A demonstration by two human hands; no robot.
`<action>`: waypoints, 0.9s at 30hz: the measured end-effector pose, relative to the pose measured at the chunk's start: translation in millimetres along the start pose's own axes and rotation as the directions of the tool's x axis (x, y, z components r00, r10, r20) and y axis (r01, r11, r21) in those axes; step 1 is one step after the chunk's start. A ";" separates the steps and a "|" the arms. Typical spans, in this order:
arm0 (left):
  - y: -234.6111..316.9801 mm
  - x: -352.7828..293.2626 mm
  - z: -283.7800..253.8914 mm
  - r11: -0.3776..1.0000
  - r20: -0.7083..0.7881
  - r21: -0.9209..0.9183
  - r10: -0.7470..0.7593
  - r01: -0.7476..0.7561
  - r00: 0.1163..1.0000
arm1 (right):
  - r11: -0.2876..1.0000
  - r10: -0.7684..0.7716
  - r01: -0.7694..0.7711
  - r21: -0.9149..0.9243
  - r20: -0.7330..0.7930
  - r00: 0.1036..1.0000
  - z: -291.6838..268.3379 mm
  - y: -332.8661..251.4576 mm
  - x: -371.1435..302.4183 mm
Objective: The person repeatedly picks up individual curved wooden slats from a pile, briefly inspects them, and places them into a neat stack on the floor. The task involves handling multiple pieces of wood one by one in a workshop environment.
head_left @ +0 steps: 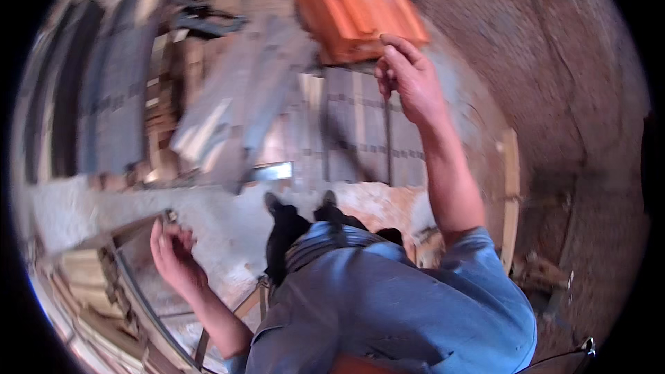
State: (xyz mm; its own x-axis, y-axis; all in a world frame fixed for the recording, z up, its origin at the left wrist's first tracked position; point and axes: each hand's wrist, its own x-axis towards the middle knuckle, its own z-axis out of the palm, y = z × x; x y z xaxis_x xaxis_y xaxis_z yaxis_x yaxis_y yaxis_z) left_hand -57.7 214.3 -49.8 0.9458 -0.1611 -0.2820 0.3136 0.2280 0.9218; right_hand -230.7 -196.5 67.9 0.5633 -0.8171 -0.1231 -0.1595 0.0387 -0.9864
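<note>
Fingers (400, 47) of the right hand (415, 86) are bent, the thumb near the forefinger, while those of the left hand (176, 257) look loosely half open with nothing seen in them. Beyond the feet, the flat boards (353, 125) lie side by side, the right hand raised over their right part; at their far end sits the orange crate (360, 7), just behind the right fingertips as seen from above. A thin dark stick (388, 142) seems to hang below that hand, but blur hides whether it is gripped or is merely a gap between boards. To work well here, I would steady the arm, take a firm hold near the middle of any long piece, and keep fingertips out of the seams. Moving room shows on the pale floor (222, 218) between the boards and the frame (128, 277), though that strip is narrow. The frame's edge comes close to the left hand, so swing that elbow carefully; on the right, the upright-looking pale plank (510, 201) stands apart from the forearm.
</note>
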 end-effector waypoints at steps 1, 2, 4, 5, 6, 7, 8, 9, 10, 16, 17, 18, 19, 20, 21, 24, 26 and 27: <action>-15.0 -18.8 1.3 0.999 0.097 0.016 -0.039 0.038 0.995 | 1.000 0.027 -0.027 0.003 -0.084 0.996 -33.4 15.7 -1.4; -21.1 -32.4 6.9 0.998 0.178 0.044 -0.060 0.053 0.982 | 0.998 0.054 -0.050 0.027 -0.149 0.987 -61.0 33.3 -5.0; -45.4 -65.2 36.3 0.981 0.307 0.159 -0.158 0.113 0.939 | 0.986 0.162 -0.166 0.000 -0.229 0.960 -115.6 68.1 -24.0; -52.7 -83.7 59.8 0.954 0.343 0.251 -0.245 0.163 0.907 | 0.977 0.205 -0.213 -0.008 -0.235 0.950 -139.1 94.5 -34.6; -61.2 -97.5 85.6 0.919 0.361 0.340 -0.325 0.201 0.874 | 0.967 0.244 -0.254 -0.015 -0.229 0.942 -155.2 118.3 -43.5; -78.3 -104.5 103.6 0.912 0.459 0.360 -0.358 0.198 0.813 | 0.953 0.300 -0.301 0.033 -0.226 0.927 -162.6 135.1 -55.6; -100.5 -113.2 121.1 0.902 0.547 0.383 -0.395 0.199 0.738 | 0.933 0.360 -0.351 0.079 -0.220 0.907 -169.9 150.4 -70.7; -118.9 -122.6 140.6 0.866 0.595 0.484 -0.432 0.127 0.677 | 0.908 0.419 -0.396 0.138 -0.234 0.878 -175.1 164.3 -84.3; -139.2 -133.6 161.1 0.818 0.631 0.573 -0.474 0.043 0.614 | 0.890 0.452 -0.422 0.174 -0.216 0.865 -183.0 179.2 -97.3; -238.3 -200.5 250.1 0.587 0.723 0.690 -0.528 -0.424 0.446 | 0.835 0.524 -0.470 0.287 -0.153 0.838 -223.4 228.7 -148.7; -252.4 -205.4 256.3 0.547 0.708 0.707 -0.532 -0.449 0.465 | 0.832 0.525 -0.471 0.294 -0.138 0.840 -232.7 232.2 -153.6; -265.1 -208.7 256.9 0.519 0.643 0.765 -0.583 -0.382 0.496 | 0.825 0.531 -0.478 0.301 -0.127 0.838 -240.8 238.2 -158.1; -273.6 -213.1 262.8 0.492 0.581 0.812 -0.629 -0.314 0.516 | 0.822 0.534 -0.480 0.306 -0.124 0.836 -251.2 244.4 -161.7; -279.5 -216.8 265.1 0.462 0.515 0.853 -0.671 -0.243 0.533 | 0.819 0.537 -0.482 0.311 -0.119 0.835 -259.1 250.7 -164.9; -282.8 -220.0 263.5 0.460 0.482 0.866 -0.668 -0.195 0.567 | 0.817 0.537 -0.486 0.311 -0.105 0.837 -264.1 256.6 -167.9; -292.7 -227.6 261.3 0.547 0.521 0.817 -0.565 -0.183 0.639 | 0.820 0.539 -0.497 0.283 -0.094 0.837 -272.3 259.1 -166.9; -291.5 -228.8 263.3 0.514 0.518 0.827 -0.542 -0.227 0.662 | 0.831 0.520 -0.485 0.273 -0.067 0.852 -273.3 261.0 -162.9; -289.9 -228.8 263.3 0.497 0.516 0.832 -0.529 -0.247 0.674 | 0.836 0.510 -0.480 0.268 -0.052 0.859 -271.8 261.4 -160.8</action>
State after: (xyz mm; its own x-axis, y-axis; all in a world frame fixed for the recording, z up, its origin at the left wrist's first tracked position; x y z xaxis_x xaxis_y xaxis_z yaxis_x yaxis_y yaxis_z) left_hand -387.3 -67.7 -182.5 0.4279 -0.7243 -0.5405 -0.1474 -0.6460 0.7490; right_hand -583.3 -211.4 -140.7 0.3599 -0.7122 -0.6028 -0.1861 0.5782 -0.7943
